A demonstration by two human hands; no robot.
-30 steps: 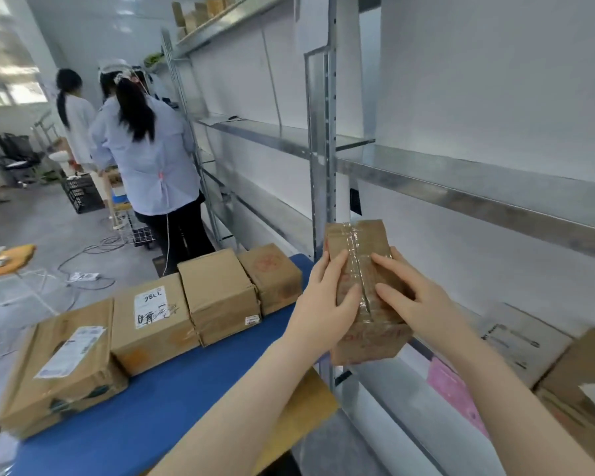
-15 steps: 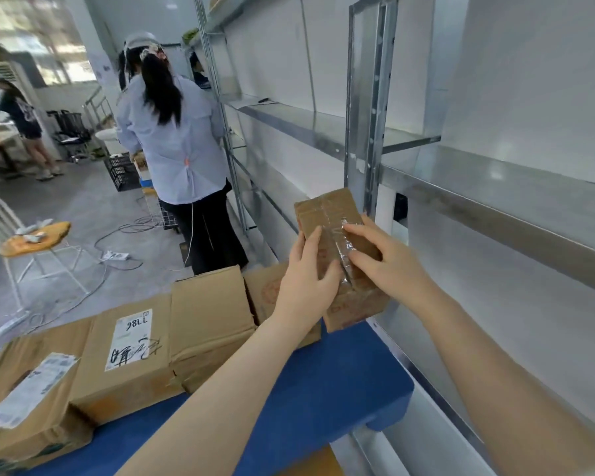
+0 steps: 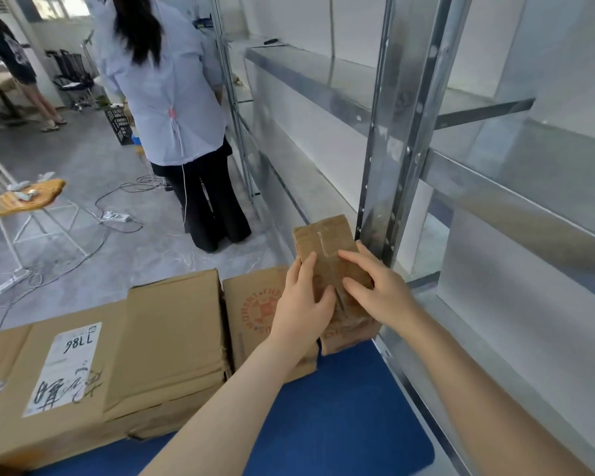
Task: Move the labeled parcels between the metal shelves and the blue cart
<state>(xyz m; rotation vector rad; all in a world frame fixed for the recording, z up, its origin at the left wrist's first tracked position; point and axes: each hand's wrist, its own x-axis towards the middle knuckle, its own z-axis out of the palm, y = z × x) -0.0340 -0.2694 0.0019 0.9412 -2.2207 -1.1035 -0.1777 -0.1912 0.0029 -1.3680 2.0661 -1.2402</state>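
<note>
Down on the blue cart (image 3: 340, 424), whose flat padded top carries a row of brown cardboard parcels, both hands hold a small taped parcel (image 3: 327, 249) at the row's right end. The left hand (image 3: 301, 310) presses its left side and the right hand (image 3: 378, 293) lies on its top and right side, so each grip is closed on that carton; its lower end sits at the cart top, just beside the upright steel post (image 3: 395, 132) of the metal shelves (image 3: 495, 187). Clear glossy tape runs lengthwise over its creased top. Touching it on the left is a box with a round red stamp (image 3: 255, 310), then a plain dented box (image 3: 172, 338), then a large box with a white label (image 3: 66, 369) bearing handwritten marks. Those shelves are smooth, shiny sheet metal.
</note>
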